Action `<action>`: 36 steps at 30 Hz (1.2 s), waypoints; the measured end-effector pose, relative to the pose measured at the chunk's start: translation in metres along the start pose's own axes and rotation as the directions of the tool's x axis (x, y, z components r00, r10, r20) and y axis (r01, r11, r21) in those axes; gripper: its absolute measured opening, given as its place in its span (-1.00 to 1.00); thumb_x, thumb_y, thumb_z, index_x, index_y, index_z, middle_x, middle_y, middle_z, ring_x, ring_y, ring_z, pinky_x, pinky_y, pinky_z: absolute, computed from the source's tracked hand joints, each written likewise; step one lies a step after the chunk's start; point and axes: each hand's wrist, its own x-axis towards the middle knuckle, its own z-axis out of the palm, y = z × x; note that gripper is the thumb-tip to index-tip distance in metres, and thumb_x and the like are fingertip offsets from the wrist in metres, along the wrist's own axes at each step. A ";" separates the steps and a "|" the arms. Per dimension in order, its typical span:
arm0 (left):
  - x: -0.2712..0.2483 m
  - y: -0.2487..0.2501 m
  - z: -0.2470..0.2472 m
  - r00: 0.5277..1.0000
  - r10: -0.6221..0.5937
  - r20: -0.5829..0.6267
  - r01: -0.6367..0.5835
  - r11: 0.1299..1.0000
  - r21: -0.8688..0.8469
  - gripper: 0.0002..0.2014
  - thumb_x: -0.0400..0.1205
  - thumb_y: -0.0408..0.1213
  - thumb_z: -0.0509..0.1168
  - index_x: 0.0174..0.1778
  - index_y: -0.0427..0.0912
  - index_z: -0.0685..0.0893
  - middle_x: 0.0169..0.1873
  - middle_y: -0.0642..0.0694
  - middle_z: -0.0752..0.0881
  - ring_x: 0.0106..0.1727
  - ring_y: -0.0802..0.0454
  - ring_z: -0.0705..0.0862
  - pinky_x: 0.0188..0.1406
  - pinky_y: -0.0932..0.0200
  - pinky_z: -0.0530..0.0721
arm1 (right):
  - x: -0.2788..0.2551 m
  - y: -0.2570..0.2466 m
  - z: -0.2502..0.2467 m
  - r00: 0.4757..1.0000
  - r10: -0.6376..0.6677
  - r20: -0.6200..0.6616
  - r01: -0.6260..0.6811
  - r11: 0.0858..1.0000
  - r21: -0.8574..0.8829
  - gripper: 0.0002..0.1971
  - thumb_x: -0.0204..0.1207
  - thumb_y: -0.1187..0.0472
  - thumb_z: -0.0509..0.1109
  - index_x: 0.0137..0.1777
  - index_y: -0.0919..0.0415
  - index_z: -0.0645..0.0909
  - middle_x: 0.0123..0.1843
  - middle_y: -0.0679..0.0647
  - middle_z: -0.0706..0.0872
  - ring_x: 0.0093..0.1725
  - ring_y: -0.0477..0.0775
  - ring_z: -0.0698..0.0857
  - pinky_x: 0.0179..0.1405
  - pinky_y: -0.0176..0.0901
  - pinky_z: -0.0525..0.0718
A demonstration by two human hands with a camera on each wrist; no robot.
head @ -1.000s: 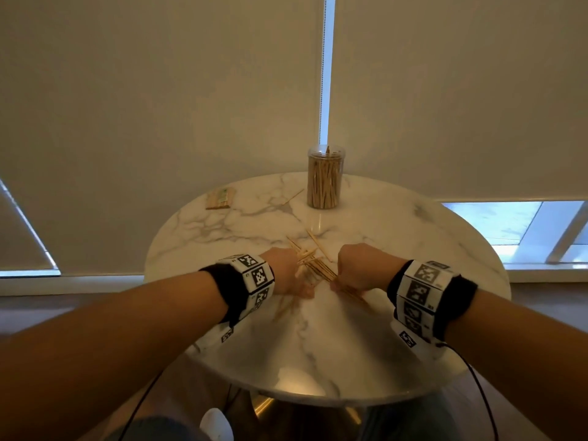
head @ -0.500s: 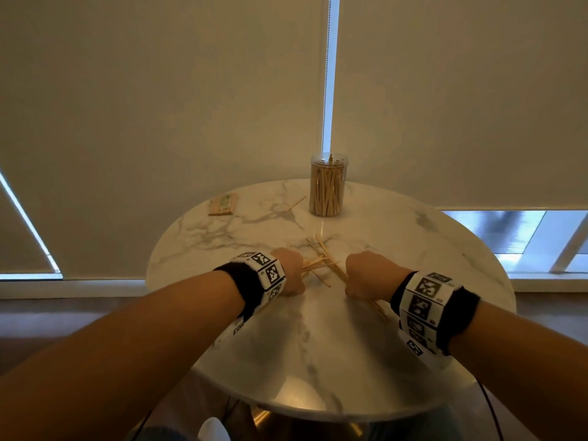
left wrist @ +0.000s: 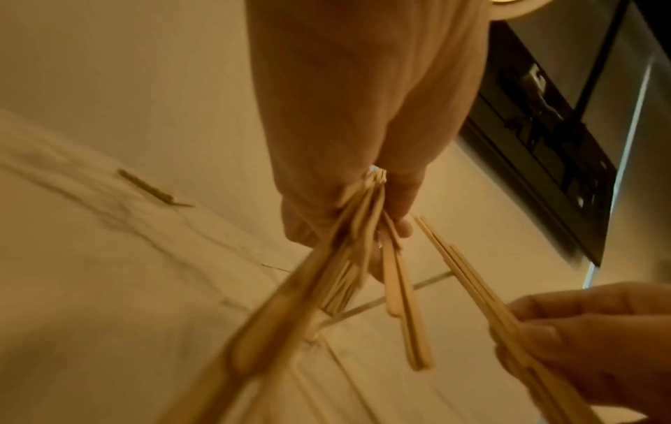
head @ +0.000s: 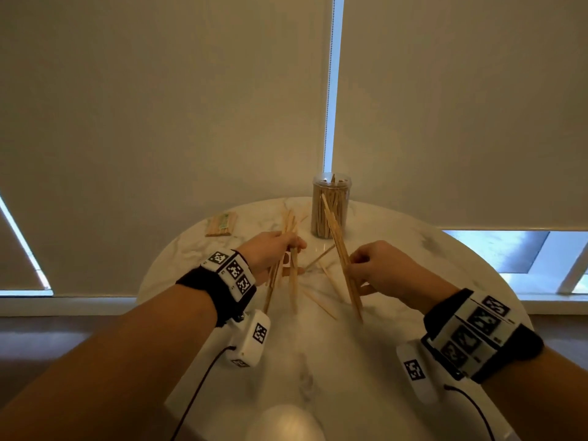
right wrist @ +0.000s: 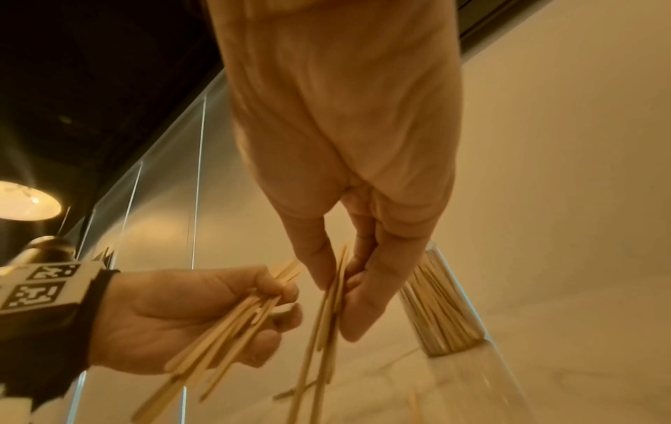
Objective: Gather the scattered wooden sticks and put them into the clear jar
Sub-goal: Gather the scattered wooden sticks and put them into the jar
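Note:
My left hand (head: 288, 249) is lifted above the marble table (head: 423, 259) and grips a loose bundle of wooden sticks (head: 288, 224) that fans out above and below the fingers (left wrist: 397, 212). My right hand (head: 358, 265) pinches a tighter bundle of sticks (head: 339, 243), which slants up towards the clear jar (head: 331, 214). That jar (right wrist: 441, 315) stands at the back of the table, open-topped and packed with upright sticks. A few loose sticks (head: 318, 300) still lie on the table between the two hands.
A small flat pack of sticks (head: 221, 224) lies at the back left of the table. One stray stick (left wrist: 152, 189) lies further out on the marble. Blinds hang right behind the round table, whose edge curves close on both sides.
Both hands have risen from the tabletop, each lifting a bundle of sticks it had gathered. The bundles now stand steeply instead of lying flat. The camera has come closer.

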 end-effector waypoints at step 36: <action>0.109 0.069 0.032 0.869 0.495 -0.027 -0.401 0.672 -0.623 -0.74 0.80 -0.05 0.14 0.04 -0.20 0.50 -0.44 -0.01 0.44 -0.55 0.18 0.34 -0.59 0.33 0.46 | 0.109 -0.073 -0.008 0.948 -0.269 0.172 0.257 0.962 0.092 -0.89 0.63 0.29 0.41 0.00 0.33 0.74 -0.18 0.18 0.86 -0.26 0.05 0.85 -0.24 -0.23 0.80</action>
